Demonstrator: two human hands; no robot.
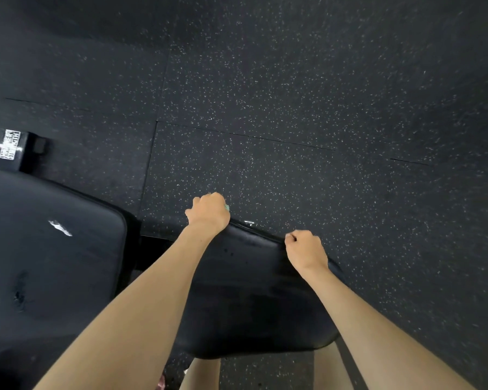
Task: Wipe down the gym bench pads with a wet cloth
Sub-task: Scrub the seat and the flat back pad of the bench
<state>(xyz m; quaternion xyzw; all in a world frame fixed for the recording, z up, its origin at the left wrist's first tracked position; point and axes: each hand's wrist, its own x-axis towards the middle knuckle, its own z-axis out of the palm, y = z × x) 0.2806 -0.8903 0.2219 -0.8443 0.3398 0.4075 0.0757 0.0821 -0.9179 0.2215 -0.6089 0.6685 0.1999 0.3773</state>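
In the head view, the cloth (227, 207) is held in the left hand (207, 213). Only a small green bit of it is seen, poking out past the fingers on the far side of that hand. The hand is closed tight around it.

The left hand is placed at the far left corner of the small pad (254, 299). Almost all of the pad lies behind this hand, back toward the body. The pad's far edge runs from the left hand across to the right hand (305, 249). So the next wipe is judged to be a pull back toward the body, or a slide along the edge toward the right hand.

The right hand is curled up at that far edge. It seems to be gripping the edge to keep the pad steady, but the fingertips are hidden.

The pad top is black and shiny. A few small drops are seen on it just behind the left hand.

The big pad (45, 263) lies to the left of the left hand, with a gap between. A white torn spot is seen on it. A black frame (12, 147) with a label is seen beyond it. All around is a dark, speckled floor (293, 94).
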